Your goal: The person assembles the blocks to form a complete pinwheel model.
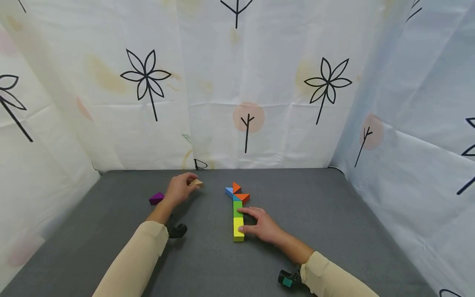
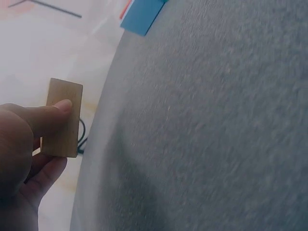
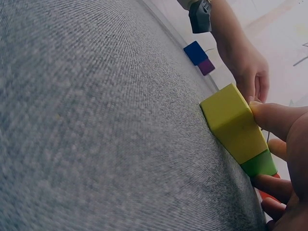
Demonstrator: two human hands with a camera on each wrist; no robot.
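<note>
My left hand (image 1: 179, 190) pinches a plain wooden triangular block (image 1: 196, 182) at the back left; the left wrist view shows the thumb flat on this wooden block (image 2: 60, 138). My right hand (image 1: 265, 226) rests beside a row of blocks, thumb touching the yellow block (image 1: 238, 234) and a fingertip on the green block (image 1: 237, 204). Beyond the green one, a blue triangle (image 1: 236, 198), a light blue triangle (image 1: 229, 191) and two orange triangles (image 1: 236, 187) sit together.
A purple triangular block (image 1: 156, 199) lies left of my left wrist. In the right wrist view a dark blue block (image 3: 195, 52) adjoins a purple one (image 3: 206, 67). The grey table (image 1: 297, 194) meets a printed white cloth (image 1: 278, 82) at its back edge.
</note>
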